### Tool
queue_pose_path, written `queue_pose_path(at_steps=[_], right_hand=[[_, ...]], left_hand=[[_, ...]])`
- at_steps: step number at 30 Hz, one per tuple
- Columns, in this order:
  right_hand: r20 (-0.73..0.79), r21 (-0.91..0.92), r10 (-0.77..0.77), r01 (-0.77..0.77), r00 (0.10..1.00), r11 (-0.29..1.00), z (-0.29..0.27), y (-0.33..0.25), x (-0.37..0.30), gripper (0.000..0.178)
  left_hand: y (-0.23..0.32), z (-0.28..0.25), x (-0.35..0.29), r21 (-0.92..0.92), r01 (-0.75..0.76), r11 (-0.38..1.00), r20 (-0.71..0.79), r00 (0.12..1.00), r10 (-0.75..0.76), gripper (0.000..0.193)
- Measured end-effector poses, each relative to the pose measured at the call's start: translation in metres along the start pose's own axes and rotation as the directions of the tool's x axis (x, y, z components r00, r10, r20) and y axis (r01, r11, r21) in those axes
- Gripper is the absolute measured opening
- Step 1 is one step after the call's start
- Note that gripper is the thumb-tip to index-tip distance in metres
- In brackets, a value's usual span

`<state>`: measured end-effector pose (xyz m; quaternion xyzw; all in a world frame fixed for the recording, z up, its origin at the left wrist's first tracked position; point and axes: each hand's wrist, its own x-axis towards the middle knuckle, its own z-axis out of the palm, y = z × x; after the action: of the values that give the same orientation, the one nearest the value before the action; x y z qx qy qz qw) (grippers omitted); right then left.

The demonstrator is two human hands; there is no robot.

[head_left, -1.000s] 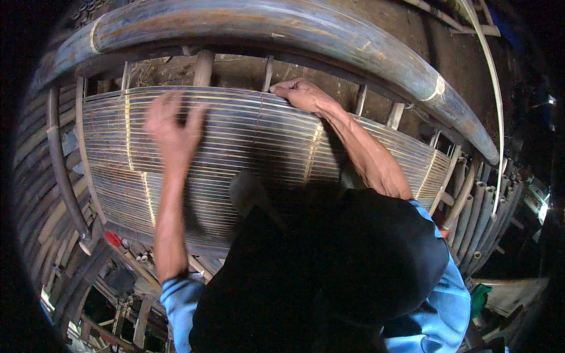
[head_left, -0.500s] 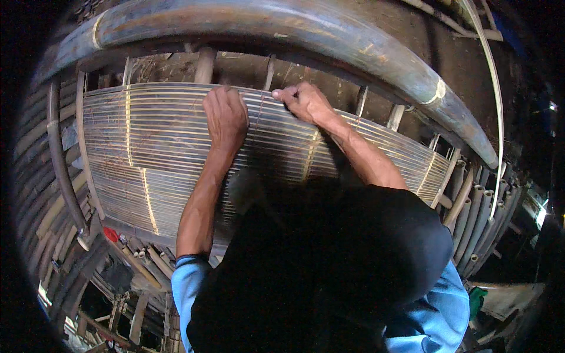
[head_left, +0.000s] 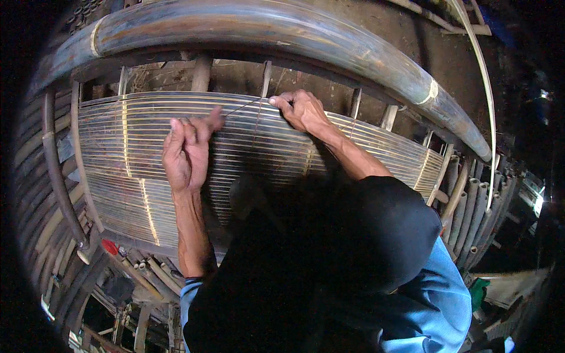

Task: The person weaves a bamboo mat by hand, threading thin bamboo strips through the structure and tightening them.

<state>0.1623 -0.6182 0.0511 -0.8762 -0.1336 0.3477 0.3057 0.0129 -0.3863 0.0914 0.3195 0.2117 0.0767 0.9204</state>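
A wide panel of thin bamboo strips (head_left: 147, 135) lies across a frame in front of me, with dark gaps between the strips. A thin dark thread (head_left: 244, 107) stretches over its far edge between my two hands. My left hand (head_left: 189, 150) is raised above the panel, palm turned up and fingers curled; the thread reaches its blurred index finger. At the far edge, my right hand (head_left: 301, 110) pinches the outermost strip beside the spot where the thread meets it. Whether thread also lies under these fingers is hidden.
A thick bamboo pole (head_left: 253, 26) crosses beyond the panel. Short wooden bars (head_left: 202, 73) stick out beneath the far edge. Bamboo tubes (head_left: 471, 212) are stacked at right, with more poles (head_left: 35, 170) at left. A pale strip (head_left: 484, 65) hangs at far right.
My left hand has left the panel's far edge, moving left and nearer to me and turning palm up, drawing the thread out. My right hand stays at the edge.
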Motion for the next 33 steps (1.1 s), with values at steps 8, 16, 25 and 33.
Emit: queue_pose_path(at_steps=[8, 16, 25, 33], right_hand=[[-0.23, -0.264, -0.704, 0.653, 0.672, 0.71, 0.028, -0.043, -0.02, 0.028], [0.022, -0.071, -0.713, 0.713, 0.7, 0.698, 0.047, -0.053, -0.02, 0.034], [-0.323, 0.055, -0.368, 0.406, 0.872, 0.912, 0.021, -0.047, -0.031, 0.02], [-0.326, -0.137, -0.339, 0.311, 0.882, 0.941, -0.017, 0.003, -0.02, 0.02]], left_hand=[[-0.012, -0.004, -0.024, 0.092, -0.078, 0.993, -0.018, 0.997, 0.08, 0.043], [-0.044, -0.035, -0.048, 0.49, 0.104, 0.865, -0.232, 0.972, 0.015, 0.042], [-0.019, -0.02, -0.046, 0.365, 0.161, 0.917, -0.243, 0.967, -0.073, 0.039], [-0.005, -0.007, -0.035, 0.243, 0.005, 0.97, -0.09, 0.996, 0.017, 0.036]])
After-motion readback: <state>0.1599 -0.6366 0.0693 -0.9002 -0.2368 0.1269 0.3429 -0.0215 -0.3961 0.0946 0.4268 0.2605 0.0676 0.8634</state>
